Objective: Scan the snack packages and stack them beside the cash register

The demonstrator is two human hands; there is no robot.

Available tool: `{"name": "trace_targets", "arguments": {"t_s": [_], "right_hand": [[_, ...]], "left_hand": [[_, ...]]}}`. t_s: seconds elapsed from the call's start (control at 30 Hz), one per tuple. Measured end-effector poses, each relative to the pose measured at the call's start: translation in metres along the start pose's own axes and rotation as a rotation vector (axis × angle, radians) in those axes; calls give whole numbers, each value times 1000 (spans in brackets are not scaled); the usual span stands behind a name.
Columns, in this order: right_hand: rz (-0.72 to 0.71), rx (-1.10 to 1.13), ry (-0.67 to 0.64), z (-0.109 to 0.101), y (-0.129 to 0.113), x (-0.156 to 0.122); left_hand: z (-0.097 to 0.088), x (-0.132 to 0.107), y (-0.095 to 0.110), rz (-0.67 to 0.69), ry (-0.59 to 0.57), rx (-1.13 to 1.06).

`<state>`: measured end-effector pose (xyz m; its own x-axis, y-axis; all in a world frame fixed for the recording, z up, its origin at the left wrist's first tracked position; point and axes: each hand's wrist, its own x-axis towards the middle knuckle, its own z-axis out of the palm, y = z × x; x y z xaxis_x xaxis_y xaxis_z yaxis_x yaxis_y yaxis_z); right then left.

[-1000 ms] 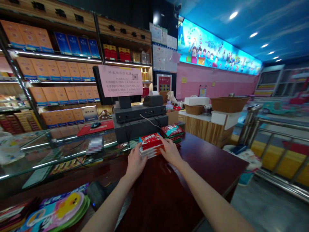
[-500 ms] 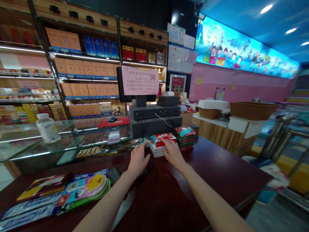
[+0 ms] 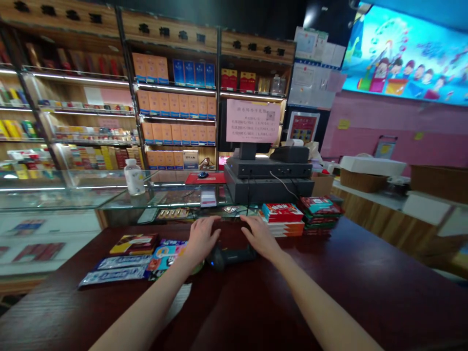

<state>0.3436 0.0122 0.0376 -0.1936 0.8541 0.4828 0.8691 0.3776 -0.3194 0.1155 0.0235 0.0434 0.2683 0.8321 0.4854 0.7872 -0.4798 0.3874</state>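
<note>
1. Barcode scanner point(image 3: 229, 257): black, lying on the dark red counter point(image 3: 347, 287), between your hands.
2. Left hand point(image 3: 203, 239): open, palm down, fingers loosely spread, holding nothing, just left of the scanner.
3. Right hand point(image 3: 260, 237): open, palm down, holding nothing, just beside the scanner's far end. Can't tell if it touches.
4. Counter, right: red snack boxes point(image 3: 282, 219) stacked beside green packs point(image 3: 320, 212).
5. Counter, left: blue-wrapped bars point(image 3: 113, 275) near a colourful card point(image 3: 163, 258).
6. Behind you: glass display case point(image 3: 73, 197), cash register point(image 3: 268, 168) with pink notice point(image 3: 253, 121), shelves of orange boxes point(image 3: 175, 105).
7. Right wall: pink, under a lit cartoon banner point(image 3: 409, 56).
</note>
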Motion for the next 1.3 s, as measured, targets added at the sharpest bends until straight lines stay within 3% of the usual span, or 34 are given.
{"name": "trace_targets", "arguments": {"t_s": [0.53, 0.73, 0.93, 1.3], "right_hand": [[-200, 62, -201, 42, -115, 43], [-237, 56, -263, 62, -148, 56], [-253, 51, -338, 82, -172, 66], [-303, 1, -404, 119, -208, 86]], "left_hand": [[-84, -46, -131, -291, 30, 266], [-107, -65, -173, -398, 60, 336], [-120, -80, -197, -479, 67, 327], [-128, -97, -216, -659, 106, 283]]}}
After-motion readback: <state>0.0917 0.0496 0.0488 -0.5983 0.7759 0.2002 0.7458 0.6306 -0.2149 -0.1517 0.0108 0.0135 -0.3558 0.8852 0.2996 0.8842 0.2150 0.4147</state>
